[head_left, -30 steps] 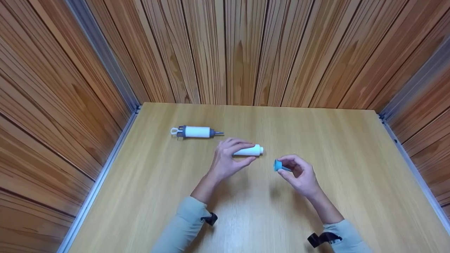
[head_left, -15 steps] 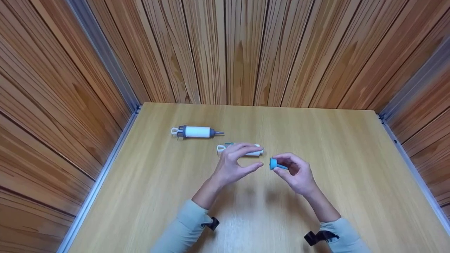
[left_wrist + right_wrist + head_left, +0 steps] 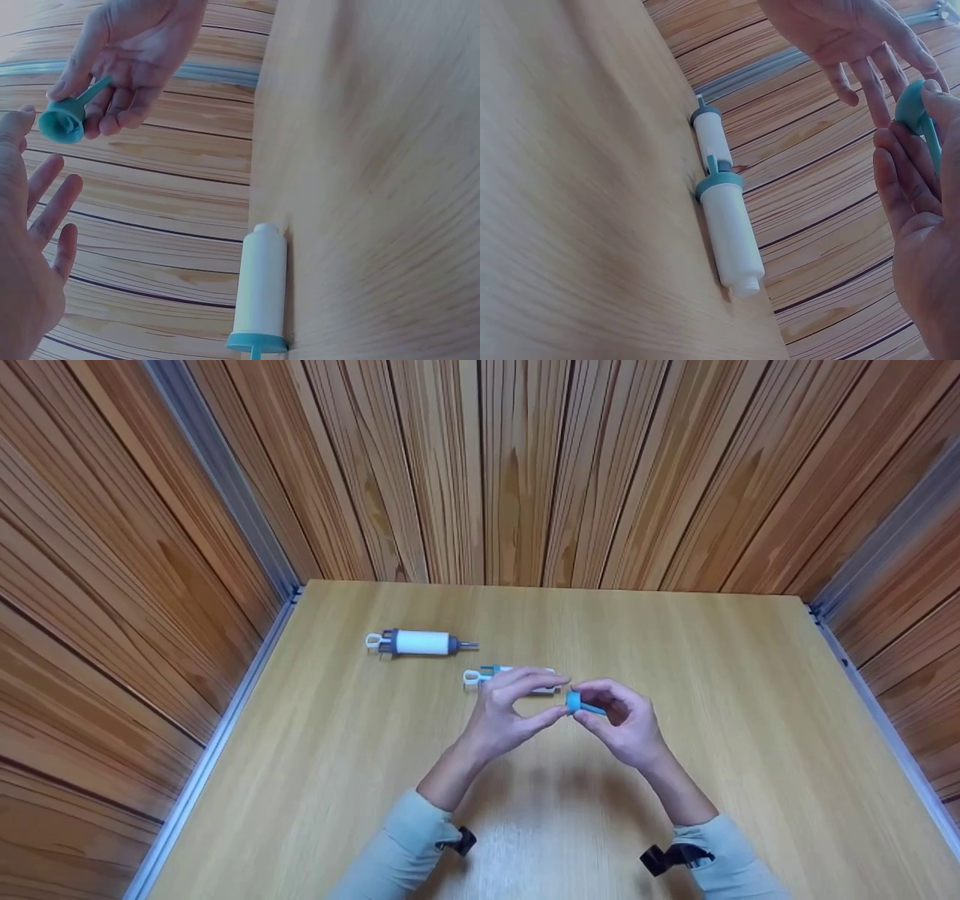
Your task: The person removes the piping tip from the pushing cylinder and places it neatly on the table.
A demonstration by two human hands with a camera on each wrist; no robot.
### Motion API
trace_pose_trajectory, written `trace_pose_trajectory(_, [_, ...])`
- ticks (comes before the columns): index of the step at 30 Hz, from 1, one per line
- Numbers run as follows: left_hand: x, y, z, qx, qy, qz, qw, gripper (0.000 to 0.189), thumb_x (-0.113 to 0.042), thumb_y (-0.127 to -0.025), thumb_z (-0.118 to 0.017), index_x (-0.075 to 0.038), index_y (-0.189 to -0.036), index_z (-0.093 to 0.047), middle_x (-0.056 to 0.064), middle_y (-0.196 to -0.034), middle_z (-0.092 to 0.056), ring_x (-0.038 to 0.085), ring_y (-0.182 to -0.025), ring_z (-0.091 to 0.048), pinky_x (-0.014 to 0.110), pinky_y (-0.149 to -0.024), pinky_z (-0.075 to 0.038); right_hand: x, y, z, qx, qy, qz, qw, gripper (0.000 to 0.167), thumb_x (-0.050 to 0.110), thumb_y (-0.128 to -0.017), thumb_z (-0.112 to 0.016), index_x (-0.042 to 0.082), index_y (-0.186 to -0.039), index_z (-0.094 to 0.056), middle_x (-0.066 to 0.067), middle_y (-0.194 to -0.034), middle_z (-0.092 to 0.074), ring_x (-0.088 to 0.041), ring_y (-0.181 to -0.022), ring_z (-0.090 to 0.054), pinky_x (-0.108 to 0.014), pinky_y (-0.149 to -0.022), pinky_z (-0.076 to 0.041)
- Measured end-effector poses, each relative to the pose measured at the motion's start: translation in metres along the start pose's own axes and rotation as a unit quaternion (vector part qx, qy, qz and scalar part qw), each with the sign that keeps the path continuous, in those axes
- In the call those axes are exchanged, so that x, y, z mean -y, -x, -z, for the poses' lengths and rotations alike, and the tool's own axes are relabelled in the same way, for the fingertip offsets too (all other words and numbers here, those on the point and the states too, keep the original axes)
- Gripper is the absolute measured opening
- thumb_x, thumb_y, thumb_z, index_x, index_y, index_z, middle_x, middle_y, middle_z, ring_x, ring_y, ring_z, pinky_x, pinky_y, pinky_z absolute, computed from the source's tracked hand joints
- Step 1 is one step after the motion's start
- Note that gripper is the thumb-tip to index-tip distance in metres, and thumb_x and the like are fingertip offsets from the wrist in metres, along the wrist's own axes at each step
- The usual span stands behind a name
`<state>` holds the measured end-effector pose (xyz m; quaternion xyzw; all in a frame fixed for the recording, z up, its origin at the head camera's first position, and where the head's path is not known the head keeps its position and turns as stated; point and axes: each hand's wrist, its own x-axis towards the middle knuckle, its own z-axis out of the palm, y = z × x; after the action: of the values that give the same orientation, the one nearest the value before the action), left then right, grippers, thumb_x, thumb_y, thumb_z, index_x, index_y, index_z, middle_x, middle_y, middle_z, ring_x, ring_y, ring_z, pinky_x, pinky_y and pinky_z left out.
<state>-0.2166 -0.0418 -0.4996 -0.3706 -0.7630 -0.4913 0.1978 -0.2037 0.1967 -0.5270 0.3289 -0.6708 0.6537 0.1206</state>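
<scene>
My right hand (image 3: 626,724) pinches a teal funnel-shaped nozzle cap (image 3: 574,703) between thumb and fingers. Its wide hollow end faces my left hand, and its thin spout points back into the right palm, as the left wrist view shows. My left hand (image 3: 510,716) is spread beside the cap (image 3: 64,121) with fingers nearly straight. The left thumb tip is very close to the rim; whether it touches, I cannot tell. Beyond the left hand lies a white syringe-like tube (image 3: 731,232) with a teal collar and a bare narrow neck, partly hidden in the head view.
Farther back on the wooden table (image 3: 337,780) lies a second white syringe-like tube (image 3: 422,642), with a grey collar, a grey nozzle and a white looped handle. Wood-plank walls (image 3: 510,472) rise at the back and sides, with metal rails (image 3: 217,712) along the side edges.
The left hand has let go of the white tube, leaving it on the table, and has moved right towards the cap. My right hand has brought the cap left, closer to the left hand.
</scene>
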Motion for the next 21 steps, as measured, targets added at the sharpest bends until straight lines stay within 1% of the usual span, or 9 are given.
trace_pose_trajectory(4, [0.0011,0.0002,-0.0022,0.002,0.030,-0.001,0.9995,0.034,-0.015,-0.096,-0.090,-0.004,-0.127,-0.083,0.013,-0.125,-0.085,0.029,-0.119,-0.082,0.031,-0.103,-0.067,0.0014,-0.0017,-0.0014,-0.005,-0.004,-0.003,1.0000,0.034,-0.002,-0.102,-0.079,-0.022,-0.125,-0.066,0.010,-0.119,-0.080,-0.008,-0.105,-0.076,-0.017,-0.096,-0.064])
trace_pose_trajectory(5, [0.0015,0.0005,-0.0027,0.002,0.037,-0.001,0.9993,0.033,-0.014,-0.097,-0.090,-0.004,-0.127,-0.083,0.013,-0.125,-0.085,0.029,-0.119,-0.082,0.030,-0.102,-0.067,0.0017,-0.0022,-0.0018,-0.006,-0.007,-0.003,1.0000,0.034,-0.002,-0.102,-0.079,-0.022,-0.125,-0.065,0.010,-0.119,-0.080,-0.009,-0.105,-0.076,-0.017,-0.095,-0.064])
trace_pose_trajectory(7, [0.0019,0.0012,-0.0033,0.001,0.046,-0.003,0.9989,0.033,-0.014,-0.097,-0.090,-0.003,-0.127,-0.083,0.013,-0.125,-0.085,0.029,-0.119,-0.082,0.028,-0.101,-0.067,0.0021,-0.0030,-0.0027,-0.007,-0.014,-0.002,0.9999,0.032,-0.006,-0.101,-0.077,-0.023,-0.125,-0.065,0.009,-0.120,-0.080,-0.008,-0.106,-0.076,-0.017,-0.095,-0.064])
trace_pose_trajectory(10, [0.0025,0.0022,-0.0037,-0.004,0.046,-0.007,0.9989,0.033,-0.013,-0.097,-0.090,-0.003,-0.127,-0.083,0.013,-0.125,-0.086,0.029,-0.119,-0.082,0.029,-0.103,-0.066,0.0028,-0.0042,-0.0041,-0.008,-0.017,0.001,0.9998,0.030,-0.018,-0.097,-0.072,-0.024,-0.125,-0.064,0.009,-0.121,-0.080,-0.006,-0.107,-0.076,-0.017,-0.096,-0.064])
trace_pose_trajectory(14, [0.0027,0.0022,-0.0043,-0.008,0.042,-0.016,0.9989,0.032,-0.012,-0.097,-0.090,-0.004,-0.127,-0.083,0.012,-0.124,-0.087,0.028,-0.120,-0.082,0.032,-0.106,-0.066,0.0033,-0.0056,-0.0059,-0.011,-0.018,0.004,0.9998,0.035,-0.030,-0.091,-0.066,-0.025,-0.125,-0.063,0.009,-0.122,-0.081,-0.004,-0.108,-0.076,-0.016,-0.096,-0.063])
trace_pose_trajectory(16, [0.0028,0.0024,-0.0044,-0.008,0.044,-0.015,0.9989,0.032,-0.012,-0.096,-0.090,-0.004,-0.127,-0.084,0.012,-0.124,-0.087,0.028,-0.120,-0.082,0.033,-0.107,-0.065,0.0030,-0.0056,-0.0066,-0.013,-0.019,0.004,0.9997,0.036,-0.031,-0.089,-0.065,-0.025,-0.125,-0.063,0.010,-0.123,-0.081,-0.003,-0.109,-0.076,-0.016,-0.096,-0.063])
trace_pose_trajectory(21, [0.0017,0.0030,-0.0046,-0.007,0.054,-0.004,0.9985,0.032,-0.012,-0.096,-0.090,-0.004,-0.127,-0.084,0.012,-0.124,-0.086,0.028,-0.121,-0.082,0.033,-0.109,-0.065,0.0021,-0.0053,-0.0083,-0.017,-0.022,0.002,0.9996,0.035,-0.030,-0.090,-0.067,-0.026,-0.125,-0.062,0.011,-0.122,-0.081,-0.003,-0.108,-0.077,-0.016,-0.095,-0.064])
